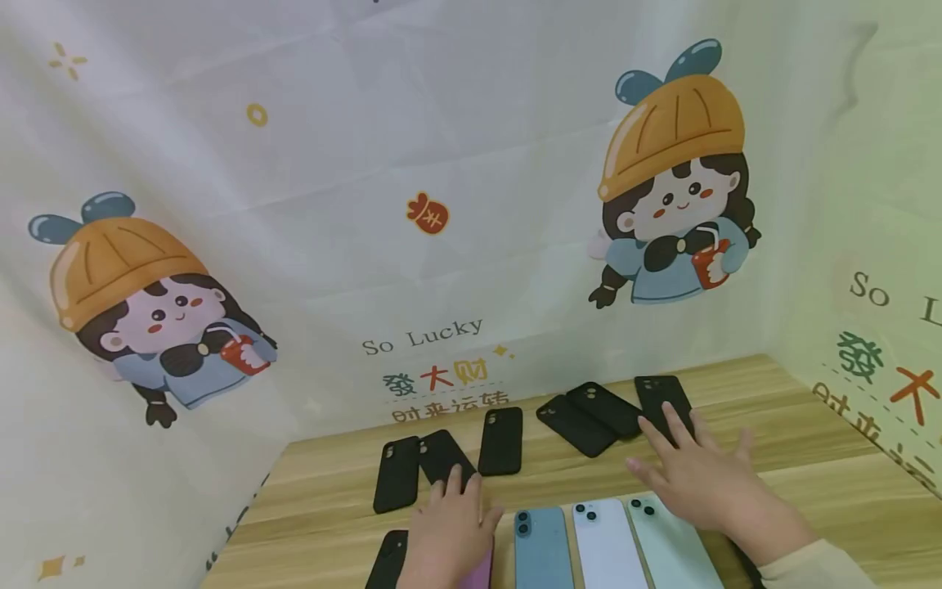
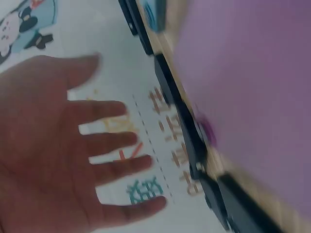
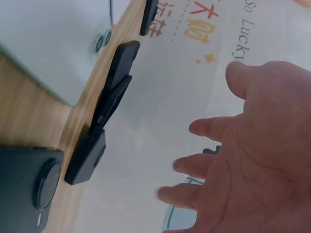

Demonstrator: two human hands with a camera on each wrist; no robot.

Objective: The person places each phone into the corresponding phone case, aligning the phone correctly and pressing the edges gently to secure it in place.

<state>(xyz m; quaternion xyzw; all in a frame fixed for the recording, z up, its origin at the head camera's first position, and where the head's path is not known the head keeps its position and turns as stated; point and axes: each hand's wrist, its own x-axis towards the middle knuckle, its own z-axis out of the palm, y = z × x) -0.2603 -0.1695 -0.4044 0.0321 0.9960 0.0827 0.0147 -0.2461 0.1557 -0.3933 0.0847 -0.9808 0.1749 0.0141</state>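
Observation:
My left hand (image 1: 447, 523) is held over a purple phone (image 2: 257, 87), partly covering it in the head view. Its fingers are spread, and the left wrist view shows a bare palm. Over on the right, my right hand (image 1: 699, 483) hovers with fingers apart above the table and the mint-green phone (image 1: 673, 540); nothing lies in its palm. Between the hands lie a blue phone (image 1: 543, 548) and a pale lavender phone (image 1: 609, 544), backs up. A black phone case (image 1: 658, 393) sits behind the right fingertips, and another black case (image 1: 441, 451) behind the left ones.
More black cases lie along the back of the wooden table (image 1: 331, 474): one at left (image 1: 396, 474), one in the middle (image 1: 501, 442), two overlapping (image 1: 581, 429). A black phone (image 1: 386, 564) lies at front left, and a dark phone (image 3: 24, 184) beside the mint-green one. Printed cloth (image 1: 515, 204) hangs behind.

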